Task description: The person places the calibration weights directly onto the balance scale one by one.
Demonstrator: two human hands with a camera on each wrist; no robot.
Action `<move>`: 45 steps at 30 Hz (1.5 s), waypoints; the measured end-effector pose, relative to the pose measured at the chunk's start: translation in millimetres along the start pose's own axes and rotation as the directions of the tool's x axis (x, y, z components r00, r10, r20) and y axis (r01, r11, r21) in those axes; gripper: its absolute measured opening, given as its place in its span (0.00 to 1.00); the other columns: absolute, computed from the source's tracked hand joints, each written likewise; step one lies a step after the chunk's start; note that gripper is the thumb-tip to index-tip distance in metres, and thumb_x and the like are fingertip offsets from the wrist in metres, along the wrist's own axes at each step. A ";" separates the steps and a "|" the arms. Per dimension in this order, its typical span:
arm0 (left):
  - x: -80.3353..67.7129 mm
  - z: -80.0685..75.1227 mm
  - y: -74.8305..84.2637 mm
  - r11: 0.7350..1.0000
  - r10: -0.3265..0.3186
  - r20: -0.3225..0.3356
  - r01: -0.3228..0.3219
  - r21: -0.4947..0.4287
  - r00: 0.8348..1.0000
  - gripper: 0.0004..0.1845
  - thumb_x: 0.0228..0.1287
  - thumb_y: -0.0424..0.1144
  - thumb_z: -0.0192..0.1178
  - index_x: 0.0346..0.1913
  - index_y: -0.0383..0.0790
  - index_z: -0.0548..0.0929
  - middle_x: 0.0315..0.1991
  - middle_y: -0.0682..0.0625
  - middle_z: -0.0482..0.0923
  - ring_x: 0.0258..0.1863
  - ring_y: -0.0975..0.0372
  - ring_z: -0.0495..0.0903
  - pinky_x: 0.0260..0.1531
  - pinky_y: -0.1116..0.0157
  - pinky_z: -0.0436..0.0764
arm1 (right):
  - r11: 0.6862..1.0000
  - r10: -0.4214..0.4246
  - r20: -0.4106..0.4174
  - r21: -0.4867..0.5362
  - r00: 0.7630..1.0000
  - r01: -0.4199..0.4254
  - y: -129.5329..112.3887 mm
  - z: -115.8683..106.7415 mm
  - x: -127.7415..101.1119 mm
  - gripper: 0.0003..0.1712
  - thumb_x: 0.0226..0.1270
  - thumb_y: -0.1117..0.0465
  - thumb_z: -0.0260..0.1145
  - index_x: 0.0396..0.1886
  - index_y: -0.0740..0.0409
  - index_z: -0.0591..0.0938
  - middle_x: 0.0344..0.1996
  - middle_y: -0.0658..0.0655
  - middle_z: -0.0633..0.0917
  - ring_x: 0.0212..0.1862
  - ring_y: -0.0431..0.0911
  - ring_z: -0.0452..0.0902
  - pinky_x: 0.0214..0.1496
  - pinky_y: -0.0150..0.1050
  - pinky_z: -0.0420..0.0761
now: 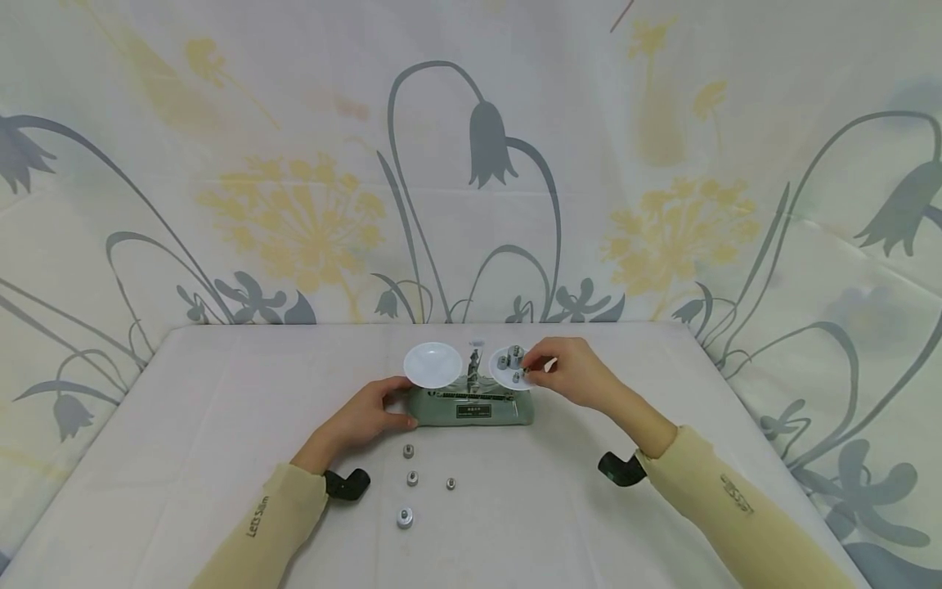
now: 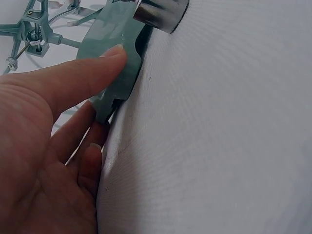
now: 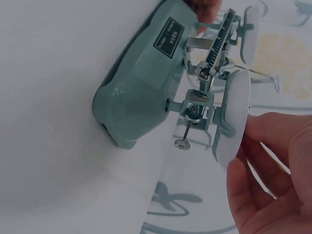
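Note:
A green balance scale (image 1: 471, 406) stands mid-table with two white pans. The left pan (image 1: 432, 365) holds nothing; the right pan (image 1: 508, 372) carries a few small metal weights (image 1: 514, 354). My left hand (image 1: 401, 402) grips the left end of the base, thumb on its front face (image 2: 114, 68) and fingers tucked behind. At the right pan's edge my right hand (image 1: 531, 367) has thumb and forefinger pinched together on a small weight. In the right wrist view the pan (image 3: 231, 117) stands edge-on and hides that weight; only my fingers (image 3: 273, 131) show beside it.
Several loose metal weights lie on the white tabletop in front of the scale, the nearest (image 1: 408, 451) just below my left hand and the largest (image 1: 404, 517) closest to me. A floral cloth hangs behind and on both sides.

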State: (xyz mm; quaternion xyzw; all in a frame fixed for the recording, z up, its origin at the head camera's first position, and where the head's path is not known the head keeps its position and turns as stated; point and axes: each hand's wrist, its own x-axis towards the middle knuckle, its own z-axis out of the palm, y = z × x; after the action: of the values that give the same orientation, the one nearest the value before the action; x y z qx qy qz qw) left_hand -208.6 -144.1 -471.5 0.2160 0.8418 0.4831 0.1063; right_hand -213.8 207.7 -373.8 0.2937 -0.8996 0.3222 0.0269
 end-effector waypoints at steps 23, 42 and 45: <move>-1.2 1.0 -1.5 1.000 0.009 -0.002 -0.009 -0.005 1.000 0.34 0.56 0.35 0.73 0.66 0.36 0.75 0.65 0.43 0.73 0.67 0.48 0.68 0.67 0.45 0.65 | 1.000 0.019 0.002 -0.008 1.000 -0.019 -1.9 -0.3 2.6 0.07 0.59 0.69 0.73 0.37 0.56 0.88 0.34 0.48 0.86 0.38 0.42 0.80 0.37 0.37 0.82; -1.0 0.3 0.9 1.000 0.013 -0.001 -0.013 -0.001 1.000 0.34 0.56 0.35 0.73 0.67 0.36 0.74 0.65 0.43 0.73 0.68 0.48 0.67 0.67 0.46 0.65 | 0.995 0.101 -0.107 0.032 0.989 -0.098 16.5 -12.8 -16.1 0.08 0.60 0.70 0.72 0.39 0.60 0.88 0.36 0.52 0.87 0.40 0.47 0.83 0.42 0.41 0.84; -0.6 0.1 1.1 1.000 0.013 -0.001 -0.013 0.000 1.000 0.34 0.56 0.35 0.73 0.67 0.36 0.75 0.65 0.43 0.73 0.68 0.48 0.68 0.66 0.46 0.66 | 0.991 0.130 -0.106 0.049 0.986 -0.126 21.5 -10.1 -20.1 0.08 0.61 0.69 0.72 0.40 0.59 0.87 0.37 0.52 0.87 0.41 0.47 0.83 0.42 0.41 0.84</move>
State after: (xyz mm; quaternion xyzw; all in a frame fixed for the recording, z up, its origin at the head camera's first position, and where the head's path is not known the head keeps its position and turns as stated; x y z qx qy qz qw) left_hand -207.8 -143.8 -470.6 0.2212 0.8405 0.4838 0.1026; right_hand -210.4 237.3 -382.6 0.2179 -0.9068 0.3575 0.0489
